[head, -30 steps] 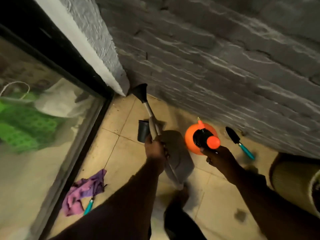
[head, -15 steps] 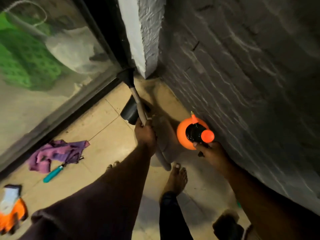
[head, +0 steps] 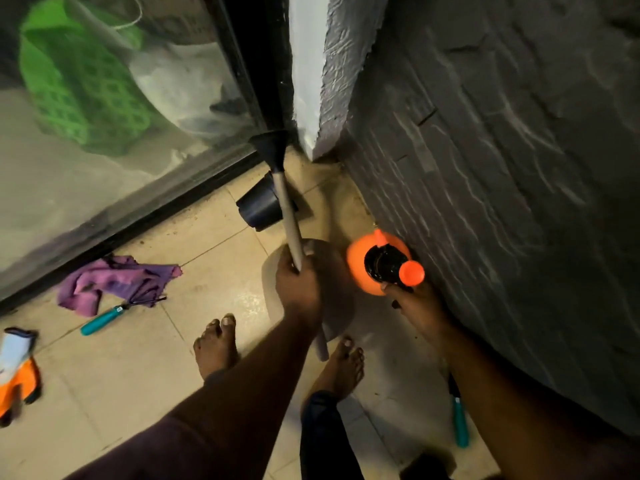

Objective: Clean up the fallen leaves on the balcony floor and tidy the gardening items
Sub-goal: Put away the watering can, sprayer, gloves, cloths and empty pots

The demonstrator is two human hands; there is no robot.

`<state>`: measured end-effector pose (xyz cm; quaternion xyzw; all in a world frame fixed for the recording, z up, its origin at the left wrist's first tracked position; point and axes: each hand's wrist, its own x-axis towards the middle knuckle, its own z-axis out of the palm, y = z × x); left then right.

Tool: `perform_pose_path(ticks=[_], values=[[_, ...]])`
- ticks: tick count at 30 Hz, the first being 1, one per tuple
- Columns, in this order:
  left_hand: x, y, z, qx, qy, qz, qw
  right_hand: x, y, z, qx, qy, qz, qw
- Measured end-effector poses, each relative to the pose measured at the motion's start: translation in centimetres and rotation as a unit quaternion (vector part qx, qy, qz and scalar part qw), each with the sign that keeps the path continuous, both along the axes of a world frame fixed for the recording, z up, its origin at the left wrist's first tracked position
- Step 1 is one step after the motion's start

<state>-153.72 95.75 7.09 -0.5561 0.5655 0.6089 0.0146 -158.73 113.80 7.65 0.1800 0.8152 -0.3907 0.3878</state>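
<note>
The left hand (head: 298,289) is clenched on the watering can (head: 308,289) spout, whose long axis points at the corner. The right hand (head: 417,310) grasps the orange sprayer (head: 360,268) right of the can, nearer the stone wall (head: 485,202).

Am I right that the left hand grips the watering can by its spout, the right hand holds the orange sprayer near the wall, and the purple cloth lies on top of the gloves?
Not quite. In the head view the purple cloth lies apart from the gloves, beside the glass door, over the head of a teal-handled tool. The rest holds: the left hand grips the watering can by its spout, and the right hand holds the orange sprayer near the wall.
</note>
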Motion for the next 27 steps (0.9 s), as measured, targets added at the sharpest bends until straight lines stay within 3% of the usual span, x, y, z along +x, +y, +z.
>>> perform_pose_path(ticks=[3, 9, 15, 27], values=[[-1.5, 1.3, 1.1, 0.0, 0.003, -0.003, 1.0, 0.1, 2.0, -0.8, 0.025, 0.002, -0.021, 0.999], [-4.5, 0.4, -1.2, 0.045, 0.022, 0.038, 0.998, 0.2, 3.6, -0.3, -0.001, -0.014, -0.062, 0.998], [-5.5, 0.5, -3.3, 0.091, 0.04, 0.051, 0.994, 1.7, 5.5, -2.3, 0.044, -0.048, -0.067, 0.996], [-5.2, 0.8, -1.8, 0.086, 0.091, 0.166, 0.978, 3.6, 6.4, -4.6, 0.075, -0.009, -0.084, 0.994]])
